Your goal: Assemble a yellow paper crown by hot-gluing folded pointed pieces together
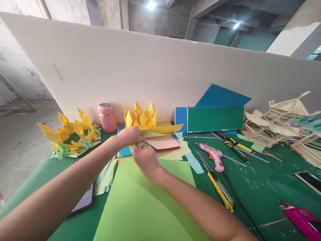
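A stack of coloured paper point(165, 142) lies beyond a large light green sheet point(150, 204). My left hand point(130, 135) is closed at the stack's left part, where sheets are lifted and a yellow sheet point(170, 128) curves up to the right. Close in front of it, my right hand point(145, 159) is closed with its fingertips at the edge of the sheets. Their fingertips are partly hidden, so how many sheets each holds cannot be made out. Just behind the hands stands a yellow folded-paper crown point(140, 117).
On the left are another paper crown point(72, 134), a pink cup point(107, 117), paper strips point(105, 179) and a phone point(84, 201). At right lie a pink glue gun point(213, 155), a yellow utility knife point(218, 187) and wooden stick models point(273, 124). A white board point(160, 73) rises behind.
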